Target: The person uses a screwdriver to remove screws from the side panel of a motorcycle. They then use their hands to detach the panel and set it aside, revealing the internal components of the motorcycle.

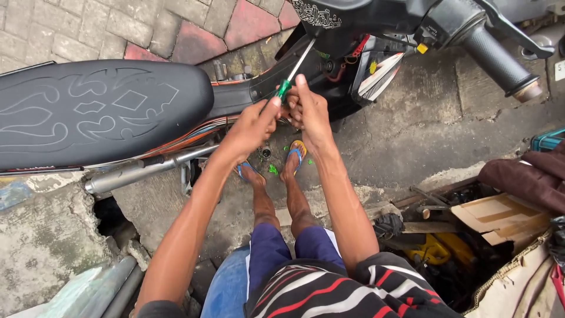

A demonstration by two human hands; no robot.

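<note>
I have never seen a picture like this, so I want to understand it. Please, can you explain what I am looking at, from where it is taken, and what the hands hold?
The camera sits on a person's head and looks down at their own arms, legs and sandalled feet. In front stands a black motorcycle with a patterned black seat, on grey concrete ground. The left hand and right hand meet at the green-handled screwdriver, whose metal shaft points into the motorcycle's body. At the right lies a pile of cardboard and wood scraps.

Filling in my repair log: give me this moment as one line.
left hand: pinching green-handled screwdriver | right hand: gripping handle | shaft: angled up into black scooter body | black patterned seat: left
</note>
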